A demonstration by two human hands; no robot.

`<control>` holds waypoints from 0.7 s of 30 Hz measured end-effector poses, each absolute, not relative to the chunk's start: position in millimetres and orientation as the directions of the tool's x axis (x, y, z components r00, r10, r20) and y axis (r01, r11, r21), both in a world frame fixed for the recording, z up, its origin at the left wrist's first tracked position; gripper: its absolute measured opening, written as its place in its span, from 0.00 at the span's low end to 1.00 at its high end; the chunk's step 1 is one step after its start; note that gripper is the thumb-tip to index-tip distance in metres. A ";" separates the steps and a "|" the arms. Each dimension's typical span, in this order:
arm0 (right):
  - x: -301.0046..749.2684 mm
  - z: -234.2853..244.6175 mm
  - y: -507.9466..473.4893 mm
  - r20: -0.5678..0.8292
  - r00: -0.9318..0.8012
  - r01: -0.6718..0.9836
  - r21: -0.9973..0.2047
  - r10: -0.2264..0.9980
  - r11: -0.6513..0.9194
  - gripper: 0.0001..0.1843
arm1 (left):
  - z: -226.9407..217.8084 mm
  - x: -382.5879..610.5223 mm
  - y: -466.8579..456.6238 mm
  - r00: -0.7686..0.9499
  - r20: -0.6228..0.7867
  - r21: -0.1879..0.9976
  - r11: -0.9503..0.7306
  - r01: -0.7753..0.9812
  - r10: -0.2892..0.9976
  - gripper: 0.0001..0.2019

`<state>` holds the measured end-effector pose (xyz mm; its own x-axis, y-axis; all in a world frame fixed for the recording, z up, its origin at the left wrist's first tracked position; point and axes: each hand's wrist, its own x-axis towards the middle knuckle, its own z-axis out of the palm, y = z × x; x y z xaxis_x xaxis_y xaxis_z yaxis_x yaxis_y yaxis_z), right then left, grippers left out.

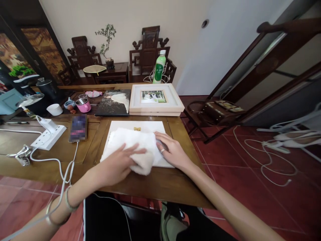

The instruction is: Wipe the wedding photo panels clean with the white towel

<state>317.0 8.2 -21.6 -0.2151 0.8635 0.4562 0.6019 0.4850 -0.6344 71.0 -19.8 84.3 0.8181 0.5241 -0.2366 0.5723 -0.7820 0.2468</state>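
A fluffy white cloth (130, 139) lies bunched over a flat white panel (152, 125) on the wooden table. My left hand (117, 164) grips the cloth from above, its fingers bent over the folds. Part of the cloth bulges out beside the fingertips. At the panel's right side rests my right hand (172, 150), thumb and fingers apart, fingertips against the cloth's edge. A ring is on one of its fingers. Near the panel's far edge sits a small gold-coloured piece (137, 129). The cloth covers much of the panel.
Behind the panel lie a framed photo (156, 108) and a dark picture panel (112, 103). A green bottle (159, 68) stands behind them. Leftward are a pink mug (84, 106), a phone (78, 128) and a power strip (51, 137) with trailing cables. A wooden chair (215, 113) stands right.
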 end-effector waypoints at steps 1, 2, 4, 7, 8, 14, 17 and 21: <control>316.5 -21.5 8.0 0.455 -0.206 0.602 -0.639 0.866 0.479 0.17 | 81.2 67.6 -8.5 0.807 -0.216 0.233 -0.774 0.589 0.549 0.28; 316.0 -21.6 7.8 0.455 -0.200 0.602 -0.642 0.867 0.476 0.17 | 77.8 63.6 3.4 0.789 -0.198 0.210 -0.761 0.613 0.581 0.28; 315.5 -21.9 7.7 0.456 -0.195 0.598 -0.646 0.868 0.474 0.17 | 71.2 54.0 26.5 0.725 -0.166 0.139 -0.712 0.688 0.668 0.27; 315.6 -22.8 7.7 0.456 -0.190 0.586 -0.658 0.870 0.473 0.17 | 65.1 38.8 49.5 0.615 -0.135 0.049 -0.614 0.788 0.777 0.25; 315.8 -22.9 7.8 0.456 -0.187 0.582 -0.662 0.870 0.472 0.17 | 64.8 34.7 51.6 0.594 -0.136 0.040 -0.594 0.803 0.793 0.26; 315.7 -21.3 7.9 0.453 -0.192 0.588 -0.658 0.871 0.471 0.17 | 78.0 23.1 -8.2 0.615 -0.252 0.103 -0.612 0.785 0.747 0.25; 315.2 -19.8 7.4 0.458 -0.198 0.592 -0.649 0.866 0.478 0.18 | 86.3 17.6 -53.7 0.679 -0.234 0.127 -0.671 0.731 0.696 0.22; 315.2 -18.9 6.8 0.456 -0.197 0.586 -0.655 0.868 0.477 0.17 | 90.7 17.2 -60.7 0.699 -0.104 0.101 -0.692 0.715 0.707 0.23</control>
<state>315.2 6.8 -18.9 -0.1973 0.8680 0.4557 0.5855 0.4772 -0.6553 17.2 -60.7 90.7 0.6992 0.7072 -0.1043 0.7149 -0.6919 0.1013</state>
